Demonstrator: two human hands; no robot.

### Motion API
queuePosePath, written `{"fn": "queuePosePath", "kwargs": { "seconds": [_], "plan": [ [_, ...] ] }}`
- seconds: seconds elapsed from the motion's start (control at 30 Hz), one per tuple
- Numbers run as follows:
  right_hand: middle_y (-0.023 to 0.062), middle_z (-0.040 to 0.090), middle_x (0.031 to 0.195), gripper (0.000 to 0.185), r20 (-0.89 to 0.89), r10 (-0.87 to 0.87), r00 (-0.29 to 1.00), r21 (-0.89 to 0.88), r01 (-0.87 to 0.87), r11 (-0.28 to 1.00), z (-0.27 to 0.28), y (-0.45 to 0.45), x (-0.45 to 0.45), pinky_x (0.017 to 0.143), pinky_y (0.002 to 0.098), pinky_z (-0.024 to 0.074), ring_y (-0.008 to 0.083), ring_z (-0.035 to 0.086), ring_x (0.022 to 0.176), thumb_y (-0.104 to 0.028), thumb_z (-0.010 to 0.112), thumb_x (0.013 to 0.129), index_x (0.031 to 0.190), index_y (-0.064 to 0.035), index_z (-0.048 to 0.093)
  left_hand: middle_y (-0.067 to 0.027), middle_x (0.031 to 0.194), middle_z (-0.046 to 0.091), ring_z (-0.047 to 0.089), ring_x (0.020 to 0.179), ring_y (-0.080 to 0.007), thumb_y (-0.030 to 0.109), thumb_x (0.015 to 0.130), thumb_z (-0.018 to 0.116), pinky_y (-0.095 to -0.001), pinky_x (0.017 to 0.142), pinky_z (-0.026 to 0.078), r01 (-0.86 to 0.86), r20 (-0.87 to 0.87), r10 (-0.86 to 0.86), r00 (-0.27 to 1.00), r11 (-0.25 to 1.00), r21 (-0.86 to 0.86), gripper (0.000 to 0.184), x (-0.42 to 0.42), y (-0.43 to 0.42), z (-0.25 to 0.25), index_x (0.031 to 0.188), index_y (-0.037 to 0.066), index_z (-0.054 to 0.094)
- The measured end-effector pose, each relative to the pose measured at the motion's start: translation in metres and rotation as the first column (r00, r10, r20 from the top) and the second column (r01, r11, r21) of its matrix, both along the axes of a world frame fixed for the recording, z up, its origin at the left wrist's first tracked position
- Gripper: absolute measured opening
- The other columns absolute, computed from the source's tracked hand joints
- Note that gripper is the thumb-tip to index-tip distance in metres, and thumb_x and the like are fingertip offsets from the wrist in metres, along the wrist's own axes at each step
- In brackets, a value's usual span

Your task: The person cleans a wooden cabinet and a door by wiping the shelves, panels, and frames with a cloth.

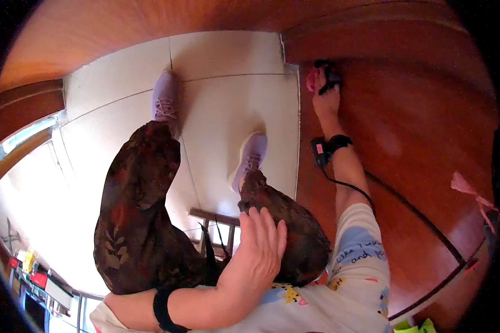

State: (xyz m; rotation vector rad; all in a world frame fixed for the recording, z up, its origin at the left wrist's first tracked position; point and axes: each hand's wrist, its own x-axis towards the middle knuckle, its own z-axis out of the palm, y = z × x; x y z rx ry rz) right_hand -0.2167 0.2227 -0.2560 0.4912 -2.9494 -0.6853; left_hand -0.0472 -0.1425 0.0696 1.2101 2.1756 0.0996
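My right hand (326,94) is at the upper right, its fingers wrapped round a small pink object (311,81) against the reddish-brown wood surface (394,122). A black item covers part of that hand, so the object's shape is mostly hidden. Below, my left hand (259,244) lies with its fingers stretched out on the dark patterned trousers (294,233), over the right knee. Nothing shows in it.
Purple shoes (164,97) stand on pale floor tiles (222,100). A black cable (422,213) runs across the wood at right, near a pink ribbon (462,183). A wooden frame (219,217) is beside the knees. Coloured items (39,277) sit at lower left.
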Motion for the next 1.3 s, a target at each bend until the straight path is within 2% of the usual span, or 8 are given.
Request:
{"fn": "queuePosePath", "kwargs": {
  "seconds": [0.27, 0.53, 0.77, 0.97, 1.07, 1.17, 1.23, 1.3],
  "plan": [
    [0.0097, 0.065, 0.099, 0.032, 0.212, 0.115, 0.971, 0.141, -0.147, 0.979, -0.03, -0.009, -0.022, 0.091, 0.0395, 0.0366, 0.0228, 0.056, 0.097, -0.019, 0.05, 0.082, 0.107, -0.0018, 0.061, -0.0233, 0.125, 0.049, 0.048, 0.114, -0.0372, 0.019, 0.09, 0.037, -0.0486, 0.096, 0.036, -0.092, 0.023, 0.092, 0.996, 0.996, -0.012, 0.047, -0.014, 0.001, -0.001, 0.133, 0.002, 0.04],
    [0.0095, 0.052, 0.128, 0.041, 0.485, -0.044, 0.873, 0.237, -0.082, 0.968, -0.059, -0.012, -0.031, 0.11, 0.0398, 0.0192, 0.0216, 0.04, 0.125, -0.027, 0.047, 0.088, 0.12, -0.004, 0.055, -0.0233, 0.127, 0.047, 0.047, 0.115, -0.0378, 0.02, 0.089, 0.038, -0.0493, 0.098, 0.034, -0.081, 0.103, 0.086, 0.991, 0.996, -0.048, 0.05, -0.027, 0.006, 0.006, 0.137, 0.006, 0.036],
    [0.012, 0.063, 0.102, 0.028, 0.121, 0.212, 0.97, 0.062, -0.221, 0.973, -0.062, 0.004, 0.036, 0.097, 0.0416, 0.0357, 0.0271, 0.055, 0.101, -0.019, 0.045, 0.081, 0.094, -0.0033, 0.064, -0.0241, 0.127, 0.046, 0.046, 0.116, -0.0382, 0.02, 0.089, 0.039, -0.049, 0.1, 0.032, -0.065, 0.07, 0.068, 0.995, 0.997, -0.045, 0.053, -0.007, 0.005, -0.004, 0.139, 0.005, 0.032],
    [0.0138, 0.064, 0.096, 0.024, 0.373, -0.001, 0.928, -0.087, 0.036, 0.996, -0.033, 0.022, 0.135, 0.093, 0.0384, 0.0389, 0.0269, 0.057, 0.095, -0.014, 0.05, 0.078, 0.093, -0.0022, 0.064, -0.0239, 0.127, 0.047, 0.046, 0.116, -0.0376, 0.019, 0.088, 0.039, -0.0474, 0.098, 0.033, -0.012, 0.017, 0.012, 1.0, 1.0, -0.011, 0.053, 0.006, 0.003, -0.002, 0.139, 0.005, 0.032],
    [0.0162, 0.062, 0.107, 0.027, 0.648, -0.123, 0.752, 0.219, -0.029, 0.975, 0.0, 0.011, 0.139, 0.096, 0.0371, 0.0385, 0.0271, 0.051, 0.11, -0.011, 0.054, 0.08, 0.104, -0.0007, 0.062, -0.0235, 0.127, 0.047, 0.046, 0.116, -0.0372, 0.019, 0.088, 0.039, -0.0473, 0.098, 0.033, -0.035, -0.037, 0.035, 0.999, 0.999, 0.004, 0.053, 0.013, 0.005, -0.006, 0.139, 0.005, 0.032],
    [0.012, 0.064, 0.09, 0.021, 0.382, -0.382, 0.841, -0.455, 0.531, 0.715, -0.016, 0.03, 0.13, 0.091, 0.0365, 0.0387, 0.024, 0.058, 0.093, -0.011, 0.049, 0.078, 0.09, -0.0053, 0.066, -0.0231, 0.128, 0.047, 0.046, 0.116, -0.0368, 0.02, 0.089, 0.038, -0.0477, 0.098, 0.032, -0.016, -0.05, 0.016, 0.999, 1.0, -0.008, 0.052, 0.02, 0.008, -0.004, 0.139, 0.006, 0.034],
    [0.0109, 0.064, 0.097, 0.025, 0.495, -0.096, 0.864, 0.273, -0.049, 0.961, 0.026, 0.0, 0.086, 0.095, 0.0388, 0.0346, 0.024, 0.057, 0.097, -0.013, 0.046, 0.081, 0.097, -0.0077, 0.065, -0.0227, 0.128, 0.047, 0.046, 0.115, -0.0368, 0.02, 0.09, 0.036, -0.0483, 0.097, 0.032, 0.0, -0.061, 0.0, 0.998, 1.0, -0.004, 0.05, 0.022, 0.011, -0.007, 0.138, 0.007, 0.035],
    [0.0102, 0.064, 0.1, 0.026, 0.418, 0.051, 0.907, 0.214, -0.153, 0.965, 0.006, 0.011, 0.059, 0.097, 0.0401, 0.0327, 0.0241, 0.057, 0.098, -0.014, 0.045, 0.082, 0.097, -0.0084, 0.065, -0.0227, 0.128, 0.047, 0.046, 0.115, -0.037, 0.02, 0.09, 0.036, -0.0488, 0.097, 0.032, 0.005, -0.048, -0.006, 0.999, 1.0, -0.01, 0.049, 0.021, 0.011, -0.006, 0.138, 0.006, 0.036]
  ]
}}
